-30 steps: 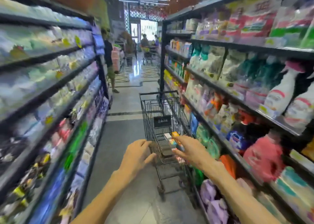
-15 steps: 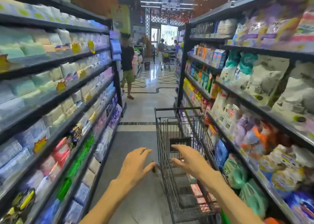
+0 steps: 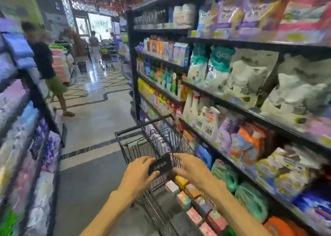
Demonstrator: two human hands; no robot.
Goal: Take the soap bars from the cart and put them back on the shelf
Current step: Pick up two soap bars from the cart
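Black wire-metal cart (image 3: 143,144), glossy floor (image 3: 100,113)

Black wire cart (image 3: 143,142) holds orange, white, pink and pastel-patterned soap bars (image 3: 180,182); the floor (image 3: 100,117) is grey with dark lines.

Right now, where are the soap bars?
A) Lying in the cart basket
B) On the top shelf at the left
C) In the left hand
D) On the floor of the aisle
A: the soap bars lie in a row inside the wire cart, beneath the right hand; the left hand holds none.
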